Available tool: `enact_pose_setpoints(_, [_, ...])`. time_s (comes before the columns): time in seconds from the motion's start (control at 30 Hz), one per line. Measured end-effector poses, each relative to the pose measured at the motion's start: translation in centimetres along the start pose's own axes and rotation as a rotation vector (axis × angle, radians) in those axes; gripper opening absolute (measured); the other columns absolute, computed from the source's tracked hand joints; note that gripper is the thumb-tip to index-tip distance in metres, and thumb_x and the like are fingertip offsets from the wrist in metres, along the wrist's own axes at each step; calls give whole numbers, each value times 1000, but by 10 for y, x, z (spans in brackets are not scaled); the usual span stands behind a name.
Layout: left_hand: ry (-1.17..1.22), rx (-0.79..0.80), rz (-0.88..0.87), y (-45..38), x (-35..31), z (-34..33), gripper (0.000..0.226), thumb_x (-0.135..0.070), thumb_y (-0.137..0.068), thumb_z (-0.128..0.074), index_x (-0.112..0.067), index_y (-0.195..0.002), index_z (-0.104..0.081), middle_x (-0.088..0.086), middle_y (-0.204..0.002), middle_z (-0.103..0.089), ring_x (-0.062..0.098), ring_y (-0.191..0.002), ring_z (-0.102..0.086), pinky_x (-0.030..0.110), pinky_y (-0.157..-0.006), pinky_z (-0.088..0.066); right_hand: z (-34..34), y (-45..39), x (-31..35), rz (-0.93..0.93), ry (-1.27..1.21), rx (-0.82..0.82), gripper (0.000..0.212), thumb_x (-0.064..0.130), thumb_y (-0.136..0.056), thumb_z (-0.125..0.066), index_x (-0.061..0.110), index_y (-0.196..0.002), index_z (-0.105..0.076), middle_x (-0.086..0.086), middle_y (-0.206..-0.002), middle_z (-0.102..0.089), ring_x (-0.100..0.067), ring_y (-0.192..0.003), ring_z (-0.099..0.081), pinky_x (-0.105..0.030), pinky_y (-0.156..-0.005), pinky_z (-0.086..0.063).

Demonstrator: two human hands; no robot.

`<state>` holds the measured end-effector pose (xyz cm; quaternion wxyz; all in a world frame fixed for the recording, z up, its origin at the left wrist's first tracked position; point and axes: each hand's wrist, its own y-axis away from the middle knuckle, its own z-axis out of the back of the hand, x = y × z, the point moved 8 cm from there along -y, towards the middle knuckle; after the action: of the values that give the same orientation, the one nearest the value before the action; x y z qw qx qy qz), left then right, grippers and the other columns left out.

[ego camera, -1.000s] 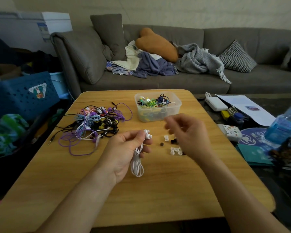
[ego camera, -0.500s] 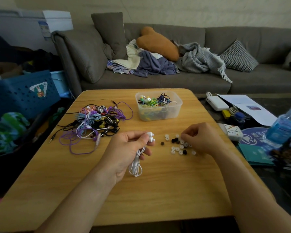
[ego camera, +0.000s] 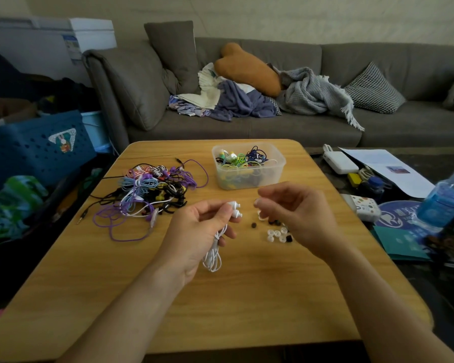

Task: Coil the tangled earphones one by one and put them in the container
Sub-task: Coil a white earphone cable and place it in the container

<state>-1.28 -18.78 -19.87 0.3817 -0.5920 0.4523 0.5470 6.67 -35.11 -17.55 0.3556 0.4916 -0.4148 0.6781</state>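
Left hand [ego camera: 199, 231] grips white earphones [ego camera: 215, 247], both buds poking out past the fingertips, coiled cord hanging below the palm. Right hand [ego camera: 296, 213] is raised just beside the buds, fingers curled, tips pinched; can't tell if it holds anything. Loose ear tips [ego camera: 275, 233] lie on the table [ego camera: 247, 297] under it. Tangled pile [ego camera: 147, 195] sits left; container [ego camera: 248, 166], part-filled, behind.

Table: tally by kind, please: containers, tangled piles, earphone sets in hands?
container: 1
tangled pile: 1
white earphones, gripped by the left hand: 1
Total: 3
Loose ear tips are partly hidden, so not counted.
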Motion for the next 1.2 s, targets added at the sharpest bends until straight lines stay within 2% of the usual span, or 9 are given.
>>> enact_pose_setpoints(0.1, [-51, -2, -73, 1, -5, -1, 10, -14, -90, -64, -14, -96, -73, 5, -82, -75, 15, -60, -63, 24, -52, -48, -21, 4, 7, 52, -89, 117, 23, 9, -72, -78, 1, -92, -70, -8, -73, -75, -15, -61, -69, -21, -60, -54])
enact_pose_setpoints(0.2, [-115, 1, -135, 2, -9, -2, 10, -15, -89, -65, -14, -95, -73, 3, -77, -74, 14, -60, -64, 24, -52, -48, -25, 5, 13, 120, -100, 145, 18, 13, -72, -77, 1, -85, -71, -8, -72, -75, -14, -60, -67, -22, -60, -54])
enact_pose_setpoints(0.3, [-154, 13, -162, 4, -11, -2, 10, -14, -89, -65, -13, -95, -73, 4, -78, -74, 14, -61, -65, 23, -52, -49, -25, 5, 14, 153, -104, 152, 16, 14, -76, -74, 2, -86, -73, -15, -74, -73, -16, -63, -66, -26, -64, -56])
enact_pose_setpoints(0.4, [-170, 3, -177, 4, -13, -1, 10, -12, -90, -64, -12, -95, -73, 4, -78, -74, 13, -60, -65, 23, -51, -48, -28, 6, 15, 153, -132, 175, 15, 14, -79, -70, 4, -90, -74, -12, -74, -74, -14, -66, -66, -27, -66, -55])
enact_pose_setpoints(0.53, [-159, -7, -190, 4, -14, 0, 10, -9, -91, -63, -13, -93, -72, 3, -76, -73, 13, -59, -64, 23, -51, -48, -29, 7, 13, 139, -158, 213, 17, 13, -84, -67, 5, -97, -74, -13, -81, -75, -18, -73, -68, -38, -73, -54])
enact_pose_setpoints(0.67, [-187, 2, -193, 5, -15, 1, 10, -8, -91, -63, -12, -92, -72, 5, -75, -73, 13, -58, -64, 23, -52, -48, -31, 6, 10, 108, -201, 226, 15, 10, -80, -70, 3, -93, -72, -24, -86, -72, -21, -72, -67, -34, -74, -57])
enact_pose_setpoints(0.83, [-174, 31, -145, 7, -14, -2, 13, -4, -92, -60, -10, -85, -68, 5, -69, -71, 15, -54, -61, 28, -55, -47, -35, 8, 9, 83, -221, 257, 18, 7, -78, -70, -4, -91, -69, -16, -79, -72, -17, -70, -67, -25, -70, -56])
enact_pose_setpoints(1.0, [-11, 70, -6, 13, -8, -6, 14, -2, -94, -57, -5, -83, -65, 10, -66, -66, 15, -51, -53, 29, -56, -43, -36, 9, 15, 112, -215, 233, 20, 5, -75, -72, -7, -91, -70, -22, -84, -74, -21, -71, -70, -26, -69, -57])
enact_pose_setpoints(1.2, [-93, 88, -44, 13, -12, -5, 17, 0, -93, -58, -8, -78, -62, 10, -67, -68, 18, -53, -54, 28, -55, -45, -38, 11, 9, 36, -222, 260, 16, 7, -75, -73, -1, -89, -73, -11, -76, -73, -16, -63, -64, -23, -62, -52])
